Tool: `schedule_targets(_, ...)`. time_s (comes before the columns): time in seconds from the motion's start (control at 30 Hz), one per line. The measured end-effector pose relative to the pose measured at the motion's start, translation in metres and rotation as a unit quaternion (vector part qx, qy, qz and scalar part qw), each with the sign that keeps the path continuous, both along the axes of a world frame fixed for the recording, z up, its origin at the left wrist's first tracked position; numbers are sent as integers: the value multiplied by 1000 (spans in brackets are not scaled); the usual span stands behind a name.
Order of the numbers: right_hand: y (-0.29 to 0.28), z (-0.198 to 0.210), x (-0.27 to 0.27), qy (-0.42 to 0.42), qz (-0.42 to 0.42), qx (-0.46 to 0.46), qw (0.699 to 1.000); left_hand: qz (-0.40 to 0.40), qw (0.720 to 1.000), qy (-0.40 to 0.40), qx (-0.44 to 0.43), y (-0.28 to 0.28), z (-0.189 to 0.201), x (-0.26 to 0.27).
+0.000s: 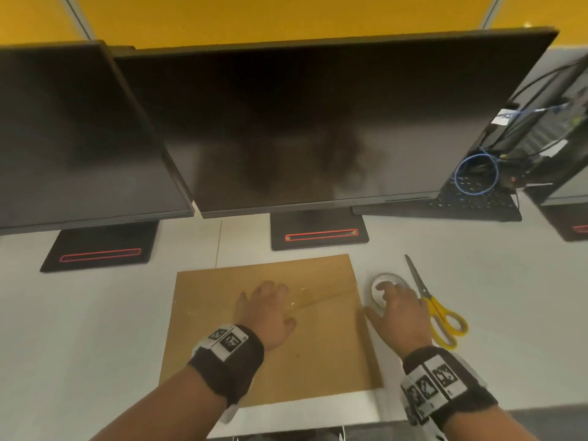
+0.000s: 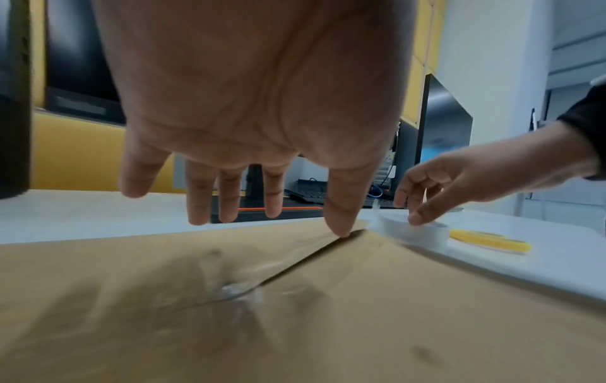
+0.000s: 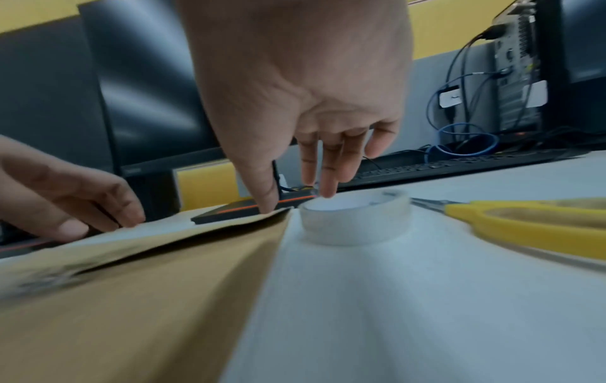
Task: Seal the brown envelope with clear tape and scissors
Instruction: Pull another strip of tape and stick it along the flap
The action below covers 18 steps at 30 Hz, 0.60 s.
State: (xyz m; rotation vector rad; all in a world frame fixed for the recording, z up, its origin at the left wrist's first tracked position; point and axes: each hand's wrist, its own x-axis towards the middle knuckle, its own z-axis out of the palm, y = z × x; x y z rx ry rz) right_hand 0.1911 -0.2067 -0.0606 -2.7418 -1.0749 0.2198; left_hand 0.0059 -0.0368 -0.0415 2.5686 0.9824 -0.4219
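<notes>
Right hand loose, fingers spread above tape, nothing gripped yet. Left hand flat over envelope, holds nothing. Tape just right of envelope edge; scissors further right, blades pointing away. Right hand nearer both.

The brown envelope lies flat on the white desk, flap side up, its slanting flap edge folded down with a shiny patch of clear tape already across it. Just beside its right edge sits the roll of clear tape, lying flat on its side. The yellow-handled scissors lie closed just right of the roll, blades pointing away.
</notes>
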Motion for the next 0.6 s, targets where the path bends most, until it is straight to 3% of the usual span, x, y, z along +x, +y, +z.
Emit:
schedule_targets(0.1,-13,-7,10,-9,26,-69,997,-9,999,-31,-22,-15,0,18)
schedule_targets(0.2,-18,-10,12,-28,50,-77,995,-12,997,-59,-45,-25,0,29)
schedule_targets(0.37,-24,-3,15,-35,36,75,996,-18,986,-139,-96,-34,3,44)
schedule_targets(0.47,-18,9,8,-30,89,163,982,39,959,-198,-201,-37,10,52)
schedule_targets(0.6,2,23,-10,19,155,207,966,95,920,-250,-287,-37,24,60)
